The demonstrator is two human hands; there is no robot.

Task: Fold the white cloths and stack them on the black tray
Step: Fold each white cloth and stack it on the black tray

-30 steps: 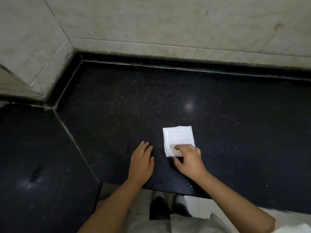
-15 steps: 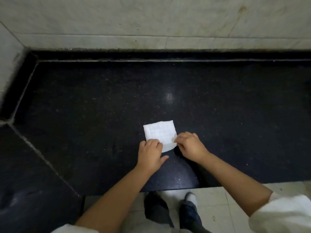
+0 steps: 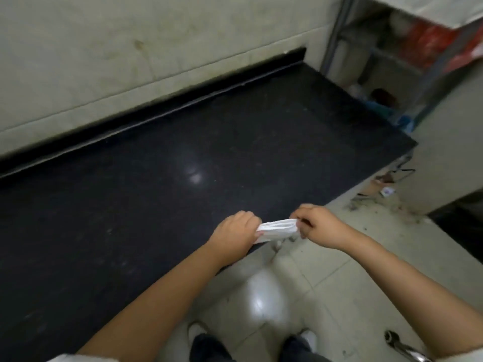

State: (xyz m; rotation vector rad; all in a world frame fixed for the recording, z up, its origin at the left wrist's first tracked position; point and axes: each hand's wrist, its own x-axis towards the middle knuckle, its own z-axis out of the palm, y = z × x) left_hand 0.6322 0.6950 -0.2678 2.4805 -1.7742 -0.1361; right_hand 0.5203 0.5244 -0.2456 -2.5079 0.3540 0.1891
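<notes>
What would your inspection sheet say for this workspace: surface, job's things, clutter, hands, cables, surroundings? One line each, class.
Surface: black counter, glossy, with a light glare.
Job's things: one folded cloth, held up at the counter's front edge; black tray not seen.
Clutter: debris on the floor past the counter's right end.
Hands: left hand and right hand each have a grip on one end of the cloth.
Cables: a dark wire, blurred, hangs by the counter's right end.
Surroundings: tiled wall behind, shelves at the right, tiled floor below.
</notes>
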